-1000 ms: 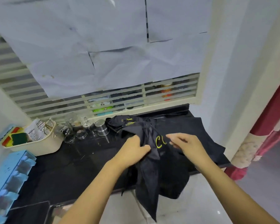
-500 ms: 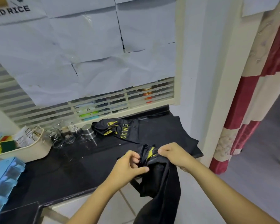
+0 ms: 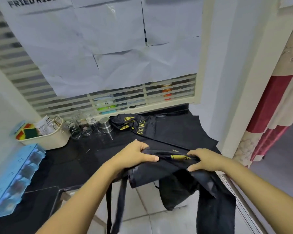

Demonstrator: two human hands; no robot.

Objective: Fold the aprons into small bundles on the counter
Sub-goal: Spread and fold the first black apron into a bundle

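Note:
A black apron (image 3: 172,173) with yellow print is stretched between my hands at the front edge of the black counter (image 3: 71,164). My left hand (image 3: 135,154) grips its left end, thumb on top. My right hand (image 3: 205,160) grips its right end. The apron's lower part and straps hang below the counter edge toward the floor. A second black apron (image 3: 167,132) with yellow lettering lies spread on the counter behind, bunched at its far left.
A cream tub (image 3: 46,137) with sponges and packets stands at the counter's left, with glass jars (image 3: 79,127) and a steel cup (image 3: 105,125) beside it. A blue plastic rack (image 3: 13,179) sits at far left. A red and cream curtain (image 3: 274,105) hangs on the right.
My hands have moved apart, stretching the held apron's top edge out sideways over the counter's front edge. The camera has tilted up and right.

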